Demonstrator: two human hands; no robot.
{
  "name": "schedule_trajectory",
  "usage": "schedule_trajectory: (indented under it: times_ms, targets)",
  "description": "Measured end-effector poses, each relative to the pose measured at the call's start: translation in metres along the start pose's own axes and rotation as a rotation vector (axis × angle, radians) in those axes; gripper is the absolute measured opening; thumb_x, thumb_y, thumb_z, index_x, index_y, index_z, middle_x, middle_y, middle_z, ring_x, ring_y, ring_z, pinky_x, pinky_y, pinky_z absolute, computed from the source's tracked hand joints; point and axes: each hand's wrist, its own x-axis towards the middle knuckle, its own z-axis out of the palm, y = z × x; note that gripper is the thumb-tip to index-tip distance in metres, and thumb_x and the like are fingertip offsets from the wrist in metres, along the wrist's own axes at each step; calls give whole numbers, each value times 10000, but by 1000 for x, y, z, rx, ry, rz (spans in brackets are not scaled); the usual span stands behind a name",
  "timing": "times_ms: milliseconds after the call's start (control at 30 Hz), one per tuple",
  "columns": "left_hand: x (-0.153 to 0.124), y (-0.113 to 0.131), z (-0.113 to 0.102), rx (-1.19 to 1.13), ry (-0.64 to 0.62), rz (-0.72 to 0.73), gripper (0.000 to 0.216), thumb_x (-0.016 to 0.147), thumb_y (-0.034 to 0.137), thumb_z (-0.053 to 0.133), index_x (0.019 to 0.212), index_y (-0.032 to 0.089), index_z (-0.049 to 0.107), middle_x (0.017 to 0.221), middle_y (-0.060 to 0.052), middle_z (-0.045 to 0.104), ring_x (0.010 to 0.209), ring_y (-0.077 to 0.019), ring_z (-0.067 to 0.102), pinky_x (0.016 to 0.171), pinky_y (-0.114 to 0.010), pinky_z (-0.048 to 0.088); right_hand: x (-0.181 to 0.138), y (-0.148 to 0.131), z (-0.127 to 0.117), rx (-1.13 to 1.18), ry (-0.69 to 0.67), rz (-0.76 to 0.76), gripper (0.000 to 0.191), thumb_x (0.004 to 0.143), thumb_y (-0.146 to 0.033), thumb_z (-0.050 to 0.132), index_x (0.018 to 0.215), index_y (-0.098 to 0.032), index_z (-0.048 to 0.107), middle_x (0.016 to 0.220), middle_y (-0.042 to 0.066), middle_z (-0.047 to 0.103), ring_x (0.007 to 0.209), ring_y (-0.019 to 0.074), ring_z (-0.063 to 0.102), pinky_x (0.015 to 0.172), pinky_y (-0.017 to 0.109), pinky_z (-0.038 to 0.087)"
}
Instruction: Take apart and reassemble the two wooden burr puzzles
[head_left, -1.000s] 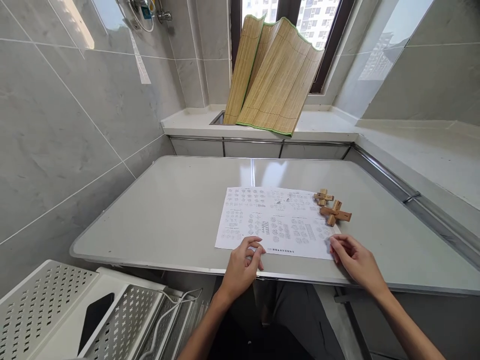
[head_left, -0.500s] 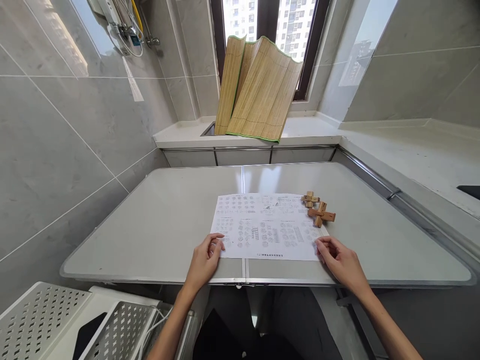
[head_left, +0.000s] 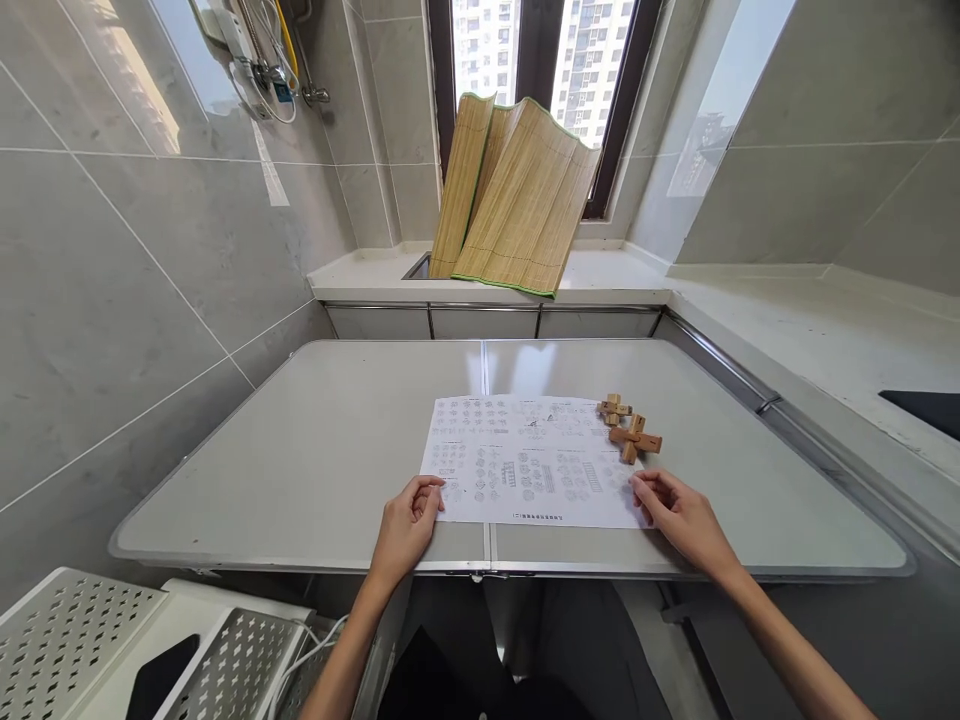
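White paper: printed sheet, flat on the table, just below frame centre. Left hand and right hand at its lower corners, thumbs and fingers seemingly pinched on the edges. Step, as judged: steadying. Any shift calls for paired movement, minding the large wooden cross, upper right.

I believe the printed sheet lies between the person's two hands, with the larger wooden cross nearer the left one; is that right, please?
Not quite: the head view shows the larger wooden cross nearer the right hand than the left hand; the printed sheet does lie between them.
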Motion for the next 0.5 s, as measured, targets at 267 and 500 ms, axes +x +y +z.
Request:
schedule_trajectory:
  times_ms: [267, 500]
  targets:
    - [-1, -5, -2, -20, 34, -1, 330, 939, 466, 534, 1037, 195, 696, 716, 8, 673, 549, -125, 544, 599, -240, 427, 105, -6, -49, -439, 203, -66, 333, 921, -483, 508, 972, -208, 688, 939, 91, 772, 796, 239, 707, 705, 325, 477]
    - [-5, -8, -4, -36, -2, -24, 330, 972, 475, 505, 1062, 200, 665, 722, 29, 620, 521, -105, 483, 604, -236, 386, 182, 11, -39, -624, -108, 101, 327, 862, -449, 592, 920, -153, 717, 902, 146, 786, 838, 280, 713, 657, 321, 471]
